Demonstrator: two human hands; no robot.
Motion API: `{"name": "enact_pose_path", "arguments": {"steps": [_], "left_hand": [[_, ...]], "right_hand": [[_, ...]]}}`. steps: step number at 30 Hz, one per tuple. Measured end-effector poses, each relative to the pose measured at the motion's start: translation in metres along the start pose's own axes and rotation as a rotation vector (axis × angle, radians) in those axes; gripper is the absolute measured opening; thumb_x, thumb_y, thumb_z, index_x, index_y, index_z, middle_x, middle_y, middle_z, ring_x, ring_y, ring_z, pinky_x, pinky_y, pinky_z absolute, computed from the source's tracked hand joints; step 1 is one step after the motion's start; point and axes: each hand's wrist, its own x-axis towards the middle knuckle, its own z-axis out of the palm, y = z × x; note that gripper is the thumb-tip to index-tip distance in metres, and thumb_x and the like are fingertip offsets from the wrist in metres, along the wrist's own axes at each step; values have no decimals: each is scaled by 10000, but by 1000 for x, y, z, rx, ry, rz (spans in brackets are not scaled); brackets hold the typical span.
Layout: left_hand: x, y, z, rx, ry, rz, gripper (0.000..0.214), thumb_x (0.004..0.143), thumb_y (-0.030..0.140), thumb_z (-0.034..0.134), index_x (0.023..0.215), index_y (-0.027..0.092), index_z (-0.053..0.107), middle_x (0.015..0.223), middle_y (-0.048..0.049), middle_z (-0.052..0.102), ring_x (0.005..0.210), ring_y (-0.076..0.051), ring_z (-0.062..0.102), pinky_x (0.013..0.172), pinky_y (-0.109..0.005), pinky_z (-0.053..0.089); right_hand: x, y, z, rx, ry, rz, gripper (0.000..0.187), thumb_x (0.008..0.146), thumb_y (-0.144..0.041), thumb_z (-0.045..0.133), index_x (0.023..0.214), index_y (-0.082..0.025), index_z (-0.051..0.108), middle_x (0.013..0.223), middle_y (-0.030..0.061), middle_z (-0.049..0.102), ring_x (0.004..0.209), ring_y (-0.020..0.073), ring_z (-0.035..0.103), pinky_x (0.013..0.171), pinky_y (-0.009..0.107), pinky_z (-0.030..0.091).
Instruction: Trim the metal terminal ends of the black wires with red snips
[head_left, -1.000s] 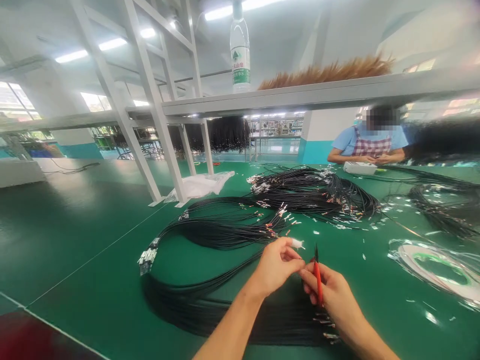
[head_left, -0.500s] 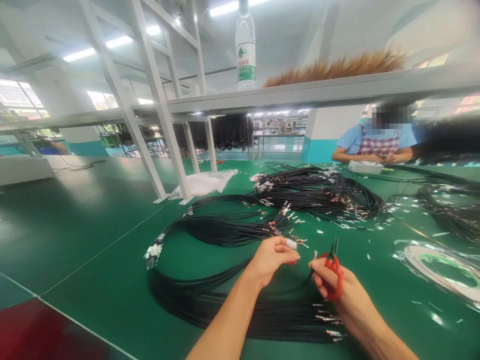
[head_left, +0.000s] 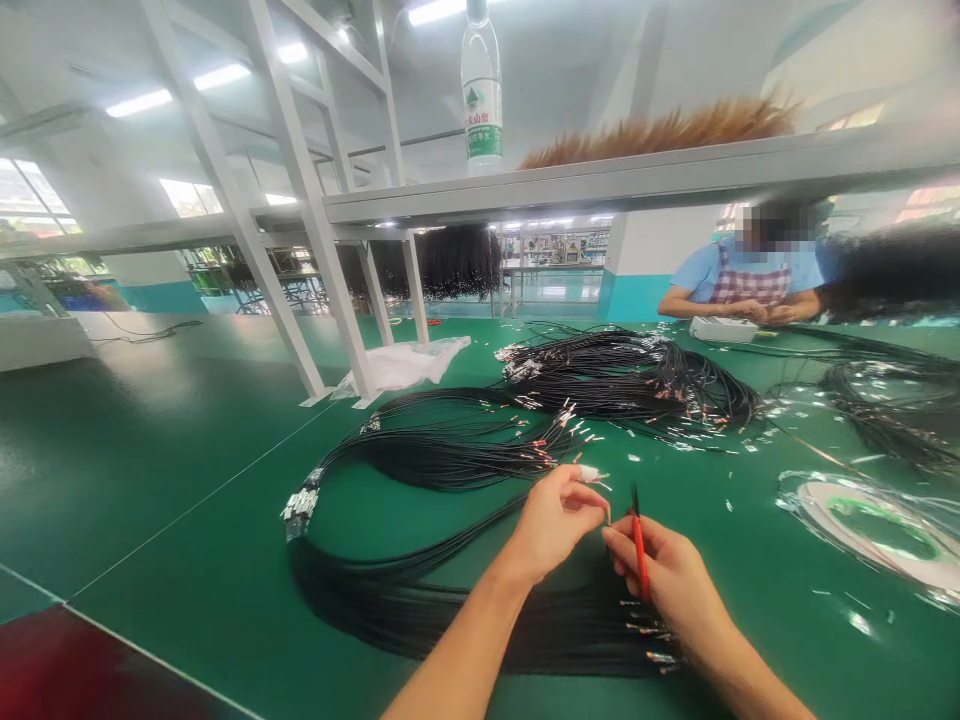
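Note:
My left hand pinches a thin cable end between thumb and fingers. A white wrap covers one fingertip of it. Close by on the right, my right hand grips red-handled scissors, their dark blades pointing up and away. Its thumb and fingertip also meet at the same cable end. Beneath both hands lies a bundle of black cables, its stripped ends near my right wrist and its white connectors at the left. Another black cable bundle lies just beyond.
A larger cable heap is farther back. On the right is a coil in clear wrap. Metal shelf legs stand by a plastic bag; a bottle tops the shelf. A co-worker sits opposite. White scraps dot the green table.
My right hand has moved left to meet my left hand at the cable end. The scissors have turned, now seen edge-on. The view has shifted slightly.

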Motion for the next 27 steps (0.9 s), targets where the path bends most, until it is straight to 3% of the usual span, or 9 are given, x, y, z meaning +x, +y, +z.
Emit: {"name": "enact_pose_path", "arguments": {"steps": [7,16,20,27], "left_hand": [[-4,5,2,-59,-23,-35,343,667,72,656,990,139,558,760,-22,632,751,-140,593,784,-296,439],[0,-9,8,-36,-17,-38,385,651,57,648,1012,136,541,750,-7,616,695,-117,573,713,-259,431],[0,-16,12,-28,-29,-14,417,633,44,644,1024,140,534,758,-13,627,674,-123,585,698,-266,447],[0,-17,14,1,2,-17,403,639,67,669,1011,144,536,755,-10,633,683,-126,594,700,-266,454]], "right_hand": [[-2,-10,2,-22,-21,7,397,607,-557,701,624,-186,563,488,-16,565,362,99,421,367,216,289],[-3,-12,-10,-43,127,-28,495,650,-587,667,884,-154,612,599,-1,588,454,130,466,413,246,366],[-6,-11,-7,-139,160,-85,476,671,-598,675,858,-162,636,535,-32,527,448,118,411,409,240,341],[-4,-10,-7,-21,175,-38,427,673,-574,672,786,-167,610,561,-1,585,421,125,463,399,240,368]]}}
